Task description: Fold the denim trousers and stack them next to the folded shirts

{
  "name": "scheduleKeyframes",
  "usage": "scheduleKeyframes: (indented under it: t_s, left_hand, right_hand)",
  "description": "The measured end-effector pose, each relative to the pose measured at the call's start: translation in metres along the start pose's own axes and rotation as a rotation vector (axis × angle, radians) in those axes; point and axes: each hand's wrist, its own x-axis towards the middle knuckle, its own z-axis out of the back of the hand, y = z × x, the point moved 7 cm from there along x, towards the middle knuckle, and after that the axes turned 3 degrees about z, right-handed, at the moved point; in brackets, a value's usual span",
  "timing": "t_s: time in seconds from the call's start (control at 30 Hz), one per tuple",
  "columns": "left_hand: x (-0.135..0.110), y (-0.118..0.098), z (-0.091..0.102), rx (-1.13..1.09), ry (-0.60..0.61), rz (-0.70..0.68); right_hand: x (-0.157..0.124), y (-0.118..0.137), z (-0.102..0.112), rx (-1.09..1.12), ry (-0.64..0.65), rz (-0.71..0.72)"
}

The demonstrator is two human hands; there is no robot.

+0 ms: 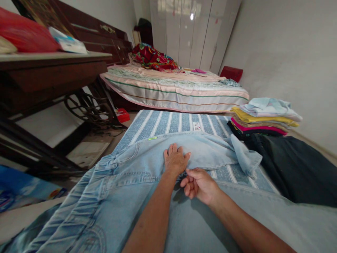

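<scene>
Centrally, we press our left hand flat, fingers apart, on light-blue jeans (spread across the lower frame) while our right hand pinches them just beside it.

White label on striped mat: "Whi", partly legible.

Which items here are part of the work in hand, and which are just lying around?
In hand:
- light blue jeans
- left hand, flat on them
- right hand, pinching the denim

Lying about:
- striped mat under the jeans
- folded clothes stack
- dark garment
- bed
- dark wooden table
- red bag
</scene>
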Motion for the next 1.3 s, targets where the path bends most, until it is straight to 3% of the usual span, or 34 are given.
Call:
scheduleKeyframes:
  t_s: [0.1,0.27,0.53,0.77,0.83,0.9,1.07,1.1,1.17,1.3]
  left_hand:
    - [0.000,0.000,0.000,0.003,0.002,0.001]
    - [-0.001,-0.001,0.001,0.011,-0.019,-0.004]
    - [-0.005,-0.005,0.006,0.061,-0.056,-0.007]
    - [-0.002,-0.006,0.003,0.125,-0.109,-0.025]
    - [-0.001,-0.006,0.002,0.149,-0.127,-0.027]
    - [0.000,-0.005,0.001,0.175,-0.141,-0.029]
    - [-0.001,-0.006,0.004,0.239,-0.138,-0.044]
    - [-0.002,-0.007,0.004,0.250,-0.132,-0.044]
    - [-0.003,-0.007,0.006,0.271,-0.126,-0.040]
    - [-0.001,-0.006,0.008,0.301,-0.119,-0.023]
  right_hand:
    - [-0.003,0.001,0.004,-0.077,-0.067,-0.022]
    - [-0.014,0.005,0.009,-0.152,-0.181,0.082]
    - [-0.018,0.010,0.013,-0.116,-0.149,0.180]
    - [-0.015,0.007,0.015,-0.177,-0.163,0.139]
    - [-0.020,0.010,0.017,-0.294,-0.215,0.160]
    - [-0.028,0.025,0.017,-0.467,-0.274,0.294]
    - [-0.059,0.088,-0.004,-1.211,-0.446,1.003]
    - [-0.058,0.092,-0.005,-1.359,-0.446,1.044]
    - [-0.050,0.093,0.002,-1.582,-0.420,0.985]
    - [-0.045,0.085,0.041,-1.750,-0.397,0.811]
